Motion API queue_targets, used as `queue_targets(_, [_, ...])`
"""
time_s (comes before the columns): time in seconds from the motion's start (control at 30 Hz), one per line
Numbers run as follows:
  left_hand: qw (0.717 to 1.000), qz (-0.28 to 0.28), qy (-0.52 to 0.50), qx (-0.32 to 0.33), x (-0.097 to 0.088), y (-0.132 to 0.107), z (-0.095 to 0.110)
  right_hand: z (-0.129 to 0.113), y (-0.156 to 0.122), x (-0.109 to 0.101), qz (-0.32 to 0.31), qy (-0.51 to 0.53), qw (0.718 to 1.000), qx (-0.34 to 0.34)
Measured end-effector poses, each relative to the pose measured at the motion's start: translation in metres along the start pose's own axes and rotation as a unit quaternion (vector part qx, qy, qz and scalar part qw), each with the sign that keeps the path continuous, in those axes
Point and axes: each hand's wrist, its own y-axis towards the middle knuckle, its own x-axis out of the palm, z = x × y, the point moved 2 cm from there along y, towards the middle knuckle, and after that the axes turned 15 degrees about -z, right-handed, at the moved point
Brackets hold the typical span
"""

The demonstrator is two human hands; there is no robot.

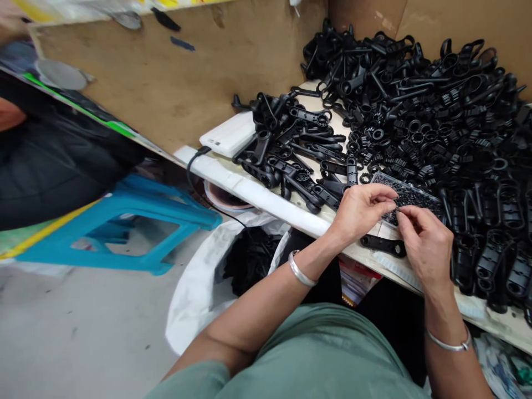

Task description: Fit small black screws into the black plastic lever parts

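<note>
My left hand and my right hand meet fingertip to fingertip over a clear shallow box of tiny dark pieces. Thumb and forefinger are pinched together on each hand. Whatever is between the fingertips is too small to make out. Just below the hands, a flat black plastic arm with round holes lies near the table's front edge. To the right of my right hand, several black plastic arms lie side by side. Small black rings are heaped behind the box.
A big pile of black plastic parts fills the back right against cardboard. A smaller heap lies by a white power bank with a cable. Below stand a white sack and a blue stool. Another person sits at left.
</note>
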Motion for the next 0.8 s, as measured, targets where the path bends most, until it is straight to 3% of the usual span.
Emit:
queue_targets(0.07, [1.0, 0.003, -0.003, 0.002, 0.0, -0.002, 0.001, 0.002, 0.0, -0.003, -0.008, 0.009, 1.0, -0.001])
queue_targets(0.17, [1.0, -0.004, -0.031, -0.003, 0.002, -0.008, 0.004, 0.008, -0.002, -0.009, 0.003, 0.145, 0.987, 0.074])
queue_targets(0.3, [0.995, -0.013, -0.101, -0.014, 0.011, -0.015, 0.007, 0.011, -0.008, -0.015, 0.016, 0.37, 0.918, 0.142])
queue_targets(0.43, [0.988, -0.027, -0.149, -0.009, 0.021, -0.021, 0.009, 0.006, -0.017, -0.017, 0.024, 0.443, 0.885, 0.142])
queue_targets(0.57, [0.986, -0.034, -0.165, -0.01, 0.027, -0.026, 0.011, 0.006, -0.027, -0.016, 0.048, 0.421, 0.895, 0.14])
queue_targets(0.8, [0.989, -0.032, -0.143, -0.025, 0.028, -0.03, 0.014, -0.001, -0.041, -0.017, 0.087, 0.28, 0.95, 0.104])
